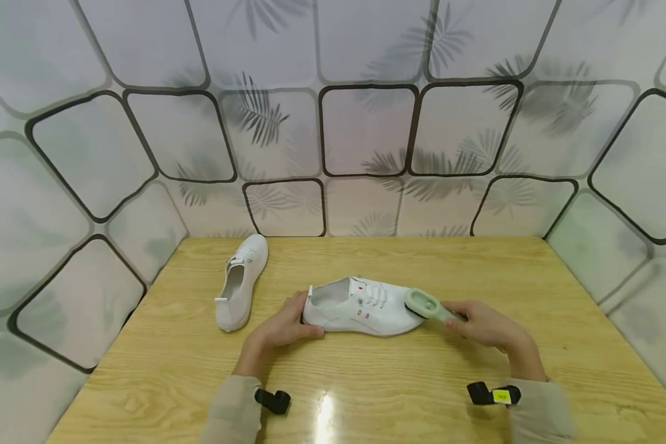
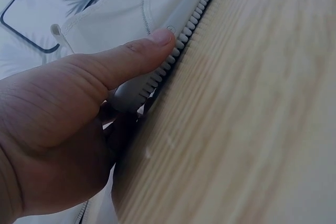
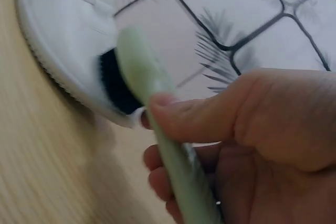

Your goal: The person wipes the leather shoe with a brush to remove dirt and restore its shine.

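Observation:
A white lace-up shoe (image 1: 338,316) lies sideways across the middle of the table, toe to the right. My left hand (image 1: 282,324) grips its heel, with the thumb along the ribbed sole edge in the left wrist view and the other fingers hidden behind the heel. In my right hand (image 1: 485,325) is the handle of a pale green brush (image 1: 423,303). Its dark bristles (image 3: 118,85) press on the toe of the shoe, as the right wrist view shows. The right thumb lies along the handle, the fingers curled beneath it.
A second white shoe (image 1: 241,280) stands at the back left of the wooden table (image 1: 399,394), toe pointing away. Patterned panels (image 1: 366,203) with leaf prints enclose the table at the back and both sides.

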`<control>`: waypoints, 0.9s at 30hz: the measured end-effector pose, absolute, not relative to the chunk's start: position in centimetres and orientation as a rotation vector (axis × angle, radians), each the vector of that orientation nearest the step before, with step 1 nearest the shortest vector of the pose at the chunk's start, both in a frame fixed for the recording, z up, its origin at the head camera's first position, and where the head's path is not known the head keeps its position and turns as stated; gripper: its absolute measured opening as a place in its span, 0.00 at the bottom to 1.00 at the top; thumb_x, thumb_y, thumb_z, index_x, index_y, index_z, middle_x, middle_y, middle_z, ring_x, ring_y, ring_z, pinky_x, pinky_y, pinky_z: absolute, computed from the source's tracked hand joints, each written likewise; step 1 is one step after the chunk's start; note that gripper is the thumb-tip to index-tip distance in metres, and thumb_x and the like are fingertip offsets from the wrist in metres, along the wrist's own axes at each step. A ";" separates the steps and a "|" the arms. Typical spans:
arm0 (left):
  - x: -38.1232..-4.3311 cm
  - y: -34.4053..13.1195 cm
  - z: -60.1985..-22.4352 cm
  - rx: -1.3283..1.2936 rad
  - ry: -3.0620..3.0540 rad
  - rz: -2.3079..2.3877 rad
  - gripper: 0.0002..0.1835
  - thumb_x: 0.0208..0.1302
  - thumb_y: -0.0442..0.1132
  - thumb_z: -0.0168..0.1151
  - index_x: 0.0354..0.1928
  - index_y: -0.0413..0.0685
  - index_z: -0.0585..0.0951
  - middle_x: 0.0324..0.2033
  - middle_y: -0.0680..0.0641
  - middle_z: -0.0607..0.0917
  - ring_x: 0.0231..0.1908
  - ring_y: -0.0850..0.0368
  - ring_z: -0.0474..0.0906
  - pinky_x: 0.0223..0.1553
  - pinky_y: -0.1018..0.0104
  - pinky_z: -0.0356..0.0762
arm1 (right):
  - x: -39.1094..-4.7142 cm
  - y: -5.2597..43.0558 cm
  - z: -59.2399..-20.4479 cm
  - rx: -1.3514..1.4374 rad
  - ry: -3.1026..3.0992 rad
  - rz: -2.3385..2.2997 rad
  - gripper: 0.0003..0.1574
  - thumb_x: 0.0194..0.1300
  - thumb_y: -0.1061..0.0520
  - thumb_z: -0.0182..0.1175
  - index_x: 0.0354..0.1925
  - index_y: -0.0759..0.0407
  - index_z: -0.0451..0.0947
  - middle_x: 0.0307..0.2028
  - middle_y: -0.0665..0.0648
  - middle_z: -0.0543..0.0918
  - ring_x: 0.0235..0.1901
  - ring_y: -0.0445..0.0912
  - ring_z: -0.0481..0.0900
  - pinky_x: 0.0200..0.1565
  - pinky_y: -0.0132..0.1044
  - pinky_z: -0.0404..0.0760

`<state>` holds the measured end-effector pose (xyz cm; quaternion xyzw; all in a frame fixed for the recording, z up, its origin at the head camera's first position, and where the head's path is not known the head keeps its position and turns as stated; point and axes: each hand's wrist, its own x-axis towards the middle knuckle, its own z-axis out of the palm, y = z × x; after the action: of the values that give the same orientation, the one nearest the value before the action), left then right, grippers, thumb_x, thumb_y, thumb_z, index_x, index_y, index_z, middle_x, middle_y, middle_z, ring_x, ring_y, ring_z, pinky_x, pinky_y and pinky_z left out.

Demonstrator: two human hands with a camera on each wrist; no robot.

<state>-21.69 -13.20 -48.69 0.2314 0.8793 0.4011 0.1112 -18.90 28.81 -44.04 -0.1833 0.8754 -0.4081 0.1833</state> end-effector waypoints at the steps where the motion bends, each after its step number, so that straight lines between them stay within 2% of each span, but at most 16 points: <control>1: -21.7 -13.2 -48.7 0.680 2.586 1.176 0.44 0.57 0.48 0.74 0.71 0.42 0.63 0.61 0.38 0.69 0.61 0.41 0.61 0.65 0.43 0.57 | -19.1 28.5 -44.1 -0.523 2.489 -1.158 0.33 0.75 0.57 0.54 0.70 0.74 0.61 0.27 0.57 0.74 0.23 0.43 0.69 0.27 0.35 0.71; 6: -21.6 -13.3 -48.6 0.676 2.596 1.159 0.44 0.58 0.49 0.74 0.70 0.43 0.62 0.61 0.38 0.70 0.61 0.42 0.61 0.65 0.43 0.57 | -19.5 27.1 -44.3 -0.610 2.467 -1.193 0.33 0.75 0.56 0.55 0.69 0.74 0.62 0.25 0.54 0.73 0.21 0.41 0.68 0.26 0.34 0.71; 10: -21.7 -13.3 -48.7 0.684 2.602 1.142 0.43 0.58 0.49 0.73 0.70 0.43 0.63 0.61 0.39 0.70 0.60 0.42 0.61 0.64 0.44 0.58 | -18.9 28.1 -44.1 -0.621 2.430 -1.148 0.32 0.74 0.58 0.56 0.68 0.76 0.63 0.24 0.53 0.72 0.21 0.40 0.66 0.26 0.34 0.70; 12: -21.7 -13.3 -48.7 0.687 2.603 1.136 0.43 0.58 0.49 0.73 0.70 0.43 0.63 0.61 0.39 0.69 0.60 0.42 0.62 0.64 0.44 0.58 | -18.8 28.7 -44.1 -0.603 2.500 -1.110 0.31 0.73 0.60 0.56 0.67 0.76 0.64 0.27 0.55 0.75 0.22 0.42 0.68 0.27 0.35 0.71; 15: -21.6 -13.3 -48.7 0.684 2.599 1.142 0.43 0.58 0.49 0.73 0.70 0.43 0.62 0.61 0.38 0.69 0.61 0.42 0.61 0.64 0.44 0.58 | -19.1 28.6 -44.4 -0.589 2.677 -1.059 0.30 0.73 0.59 0.56 0.66 0.76 0.66 0.40 0.67 0.83 0.35 0.52 0.81 0.38 0.43 0.80; 16: -21.6 -13.3 -48.7 0.681 2.597 1.145 0.43 0.58 0.49 0.73 0.70 0.43 0.63 0.61 0.38 0.69 0.61 0.42 0.61 0.64 0.44 0.58 | -19.3 28.4 -44.6 -0.587 2.717 -1.056 0.30 0.74 0.58 0.56 0.66 0.76 0.66 0.47 0.70 0.82 0.42 0.58 0.82 0.43 0.48 0.81; 18: -21.6 -13.4 -48.7 0.679 2.592 1.161 0.44 0.58 0.48 0.74 0.71 0.42 0.62 0.63 0.38 0.68 0.61 0.41 0.61 0.65 0.44 0.57 | -19.6 27.7 -44.8 -0.616 2.741 -1.063 0.31 0.74 0.56 0.55 0.67 0.75 0.66 0.58 0.73 0.77 0.56 0.64 0.77 0.52 0.54 0.78; 19: -21.6 -13.4 -48.7 0.677 2.589 1.168 0.44 0.58 0.48 0.74 0.71 0.42 0.62 0.63 0.38 0.68 0.61 0.41 0.61 0.65 0.44 0.57 | -19.7 27.4 -44.8 -0.622 2.709 -1.080 0.32 0.75 0.55 0.55 0.67 0.74 0.65 0.56 0.74 0.78 0.55 0.64 0.77 0.52 0.54 0.78; 20: -21.5 -13.3 -48.7 0.678 2.588 1.174 0.44 0.58 0.47 0.74 0.71 0.42 0.62 0.64 0.37 0.68 0.62 0.41 0.61 0.65 0.43 0.57 | -19.7 27.2 -44.7 -0.625 2.655 -1.101 0.32 0.75 0.55 0.55 0.68 0.74 0.64 0.51 0.73 0.81 0.50 0.62 0.80 0.50 0.51 0.79; 22: -21.5 -13.3 -48.6 0.673 2.585 1.182 0.44 0.57 0.47 0.74 0.72 0.43 0.62 0.66 0.37 0.67 0.63 0.41 0.60 0.66 0.44 0.57 | -19.6 27.2 -44.5 -0.643 2.528 -1.140 0.33 0.76 0.55 0.54 0.69 0.75 0.62 0.36 0.67 0.82 0.35 0.54 0.81 0.39 0.43 0.80; 23: -21.5 -13.3 -48.6 0.671 2.586 1.188 0.45 0.57 0.47 0.74 0.72 0.43 0.62 0.66 0.37 0.67 0.63 0.41 0.60 0.66 0.43 0.57 | -19.4 27.4 -44.3 -0.637 2.472 -1.158 0.33 0.76 0.56 0.53 0.69 0.76 0.61 0.29 0.62 0.79 0.28 0.48 0.76 0.33 0.40 0.77; 25: -21.5 -13.2 -48.6 0.673 2.587 1.184 0.45 0.57 0.47 0.74 0.72 0.43 0.62 0.67 0.37 0.67 0.63 0.41 0.60 0.66 0.44 0.57 | -19.2 28.0 -44.1 -0.611 2.408 -1.180 0.32 0.76 0.57 0.52 0.69 0.76 0.60 0.22 0.53 0.69 0.20 0.42 0.65 0.25 0.36 0.69; 27: -21.6 -13.2 -48.6 0.673 2.588 1.178 0.45 0.57 0.48 0.74 0.72 0.42 0.62 0.67 0.37 0.67 0.63 0.41 0.60 0.66 0.44 0.57 | -19.0 28.5 -44.0 -0.608 2.424 -1.186 0.30 0.77 0.59 0.51 0.68 0.76 0.62 0.21 0.52 0.69 0.19 0.39 0.64 0.23 0.34 0.67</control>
<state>-21.60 -13.22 -48.62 0.2291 0.8803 0.4008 0.1093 -18.97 28.47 -43.98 -0.2159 0.8609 -0.4212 0.1868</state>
